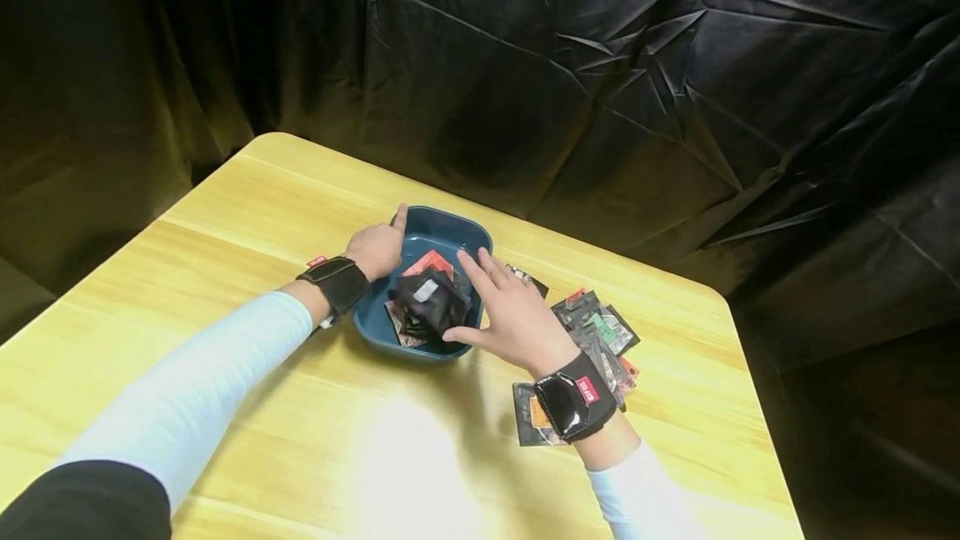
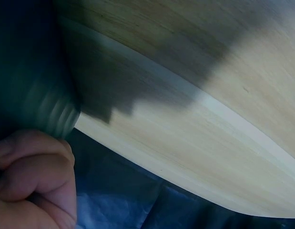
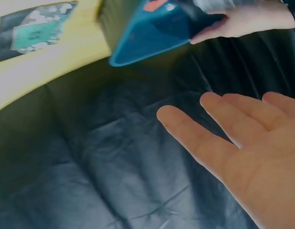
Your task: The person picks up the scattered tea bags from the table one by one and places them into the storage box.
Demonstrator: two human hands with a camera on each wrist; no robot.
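A dark blue plastic basin [image 1: 367, 325] stands on the table, with several small packets lying in it. One black packet [image 1: 431, 298] with a small white label looks blurred on top of the pile, beside an orange-red packet [image 1: 433, 263]. My left hand [image 1: 377, 248] grips the basin's left side, one finger stretched along the rim; the left wrist view shows its other fingers [image 2: 35, 167] curled by the outer wall. Over the basin's right side, my right hand [image 1: 517, 315] is spread with nothing in it. Its straight fingers [image 3: 197, 136] show in the right wrist view.
On the wooden table [image 1: 300, 440], right of the basin, lies a loose pile of flat dark packets [image 1: 600, 340], some with green or orange labels. Another packet [image 1: 528, 415] lies partly under the right wrist. A black sheet [image 1: 525, 65] hangs behind the table's far edge.
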